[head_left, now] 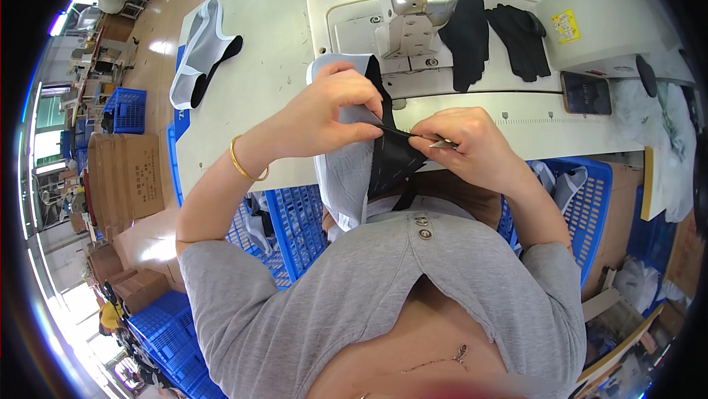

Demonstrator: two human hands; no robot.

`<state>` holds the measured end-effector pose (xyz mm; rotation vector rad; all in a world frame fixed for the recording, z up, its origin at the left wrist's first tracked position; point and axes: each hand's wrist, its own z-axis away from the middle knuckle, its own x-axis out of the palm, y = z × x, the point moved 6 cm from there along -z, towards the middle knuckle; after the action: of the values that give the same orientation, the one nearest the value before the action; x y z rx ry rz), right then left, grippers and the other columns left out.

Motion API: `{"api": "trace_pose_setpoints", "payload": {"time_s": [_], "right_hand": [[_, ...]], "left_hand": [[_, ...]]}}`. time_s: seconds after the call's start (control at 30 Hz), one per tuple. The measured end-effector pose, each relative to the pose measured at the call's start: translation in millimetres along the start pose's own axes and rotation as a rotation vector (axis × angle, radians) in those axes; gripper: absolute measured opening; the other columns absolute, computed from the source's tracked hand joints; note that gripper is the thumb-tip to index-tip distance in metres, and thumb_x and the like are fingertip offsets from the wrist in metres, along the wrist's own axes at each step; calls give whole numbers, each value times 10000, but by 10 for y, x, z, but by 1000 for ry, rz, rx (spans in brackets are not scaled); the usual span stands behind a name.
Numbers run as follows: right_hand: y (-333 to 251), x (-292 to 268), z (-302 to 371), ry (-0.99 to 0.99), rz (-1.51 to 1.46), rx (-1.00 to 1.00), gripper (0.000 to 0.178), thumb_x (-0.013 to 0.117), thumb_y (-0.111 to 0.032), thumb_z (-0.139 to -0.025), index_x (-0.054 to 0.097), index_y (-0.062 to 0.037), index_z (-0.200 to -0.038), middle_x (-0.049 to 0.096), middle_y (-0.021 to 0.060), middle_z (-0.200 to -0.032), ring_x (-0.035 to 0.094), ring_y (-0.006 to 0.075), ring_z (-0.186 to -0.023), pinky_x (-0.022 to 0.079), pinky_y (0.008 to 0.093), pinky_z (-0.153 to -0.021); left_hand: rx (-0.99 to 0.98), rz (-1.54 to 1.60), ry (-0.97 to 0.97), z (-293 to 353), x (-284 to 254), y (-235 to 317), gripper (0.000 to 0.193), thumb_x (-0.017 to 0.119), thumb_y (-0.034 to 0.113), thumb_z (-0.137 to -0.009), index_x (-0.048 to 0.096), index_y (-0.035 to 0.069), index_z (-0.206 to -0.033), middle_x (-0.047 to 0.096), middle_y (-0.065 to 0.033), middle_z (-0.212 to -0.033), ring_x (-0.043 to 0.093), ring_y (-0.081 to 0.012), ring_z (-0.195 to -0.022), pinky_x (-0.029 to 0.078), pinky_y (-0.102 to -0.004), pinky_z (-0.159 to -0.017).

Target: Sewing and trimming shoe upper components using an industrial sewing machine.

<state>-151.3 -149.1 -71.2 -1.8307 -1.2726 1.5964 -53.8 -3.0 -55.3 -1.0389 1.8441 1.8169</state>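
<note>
A grey-and-black fabric piece [343, 174] with white edging hangs over the table's front edge towards my lap. Thumb and fingers of my left hand [335, 108] are closed on its black edge. Just to the right, my right hand [472, 137] pinches the same black edge, which runs taut between the two hands. A small pointed metal tool [443, 144] pokes out beneath the right fingers; its handle is hidden in the palm, so its kind is unclear. Both hands are in front of the sewing machine [417, 12], apart from its head.
Another grey-and-black fabric piece [210, 41] lies at the table's left. Black glove-like pieces [468, 41] and a phone [586, 94] rest right of the machine head. Blue baskets [299, 226] with fabric stand below the table. A cardboard box [125, 181] is on the left.
</note>
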Motion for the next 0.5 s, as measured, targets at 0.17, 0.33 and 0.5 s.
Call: {"api": "trace_pose_setpoints", "payload": {"time_s": [0.17,0.33,0.5], "right_hand": [[2,11,4,-5,-7,8,124,721,-97,-801,668,-21,-885,669,130,-767,649,304,-699,501,378,-628],[-38,-6,-18,34,2,-14,126,717,-96,-808,672,-16,-894,669,134,-767,649,306,-696,502,376,-624],[-131,-88,-189,231,-145,85,129,704,-99,-846,677,-4,-930,654,148,-738,642,291,-639,486,336,-578]], "left_hand": [[-103,87,11,72,63,-89,132,766,103,-777,660,79,-853,633,-6,-846,561,-163,-813,339,-356,-1003],[-155,62,83,113,-28,29,101,737,84,-792,657,71,-851,626,-13,-834,540,-168,-840,360,-330,-950],[-136,-35,140,-34,-450,138,66,678,82,-829,633,56,-870,613,-34,-872,528,-188,-904,364,-338,-949]]}}
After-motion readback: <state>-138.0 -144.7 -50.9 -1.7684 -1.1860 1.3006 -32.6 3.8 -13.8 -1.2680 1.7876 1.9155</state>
